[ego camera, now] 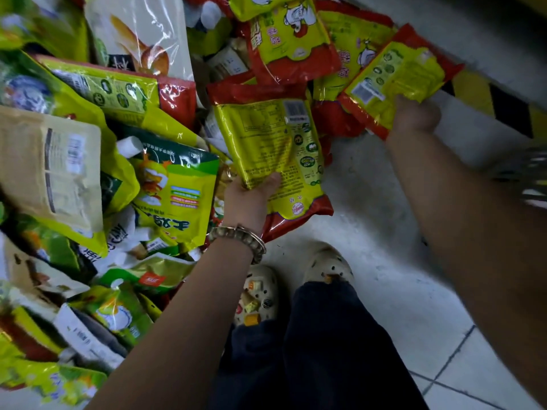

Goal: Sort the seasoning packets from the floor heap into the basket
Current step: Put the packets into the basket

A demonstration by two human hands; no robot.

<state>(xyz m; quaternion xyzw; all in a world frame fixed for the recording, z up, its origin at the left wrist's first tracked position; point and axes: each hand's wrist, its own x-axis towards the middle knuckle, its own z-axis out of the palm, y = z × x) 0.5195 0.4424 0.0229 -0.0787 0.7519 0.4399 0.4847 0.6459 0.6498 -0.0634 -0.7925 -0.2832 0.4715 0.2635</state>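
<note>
Pinching a packet [266,143] in the left hand [251,199], thumb pressed on top; clutching a second packet [396,75] in the right hand [414,116]; heap [88,173] left of both grips.

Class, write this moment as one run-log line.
left hand grips large yellow-red packet | right hand grips smaller yellow-red packet | heap on floor | basket unseen
</note>
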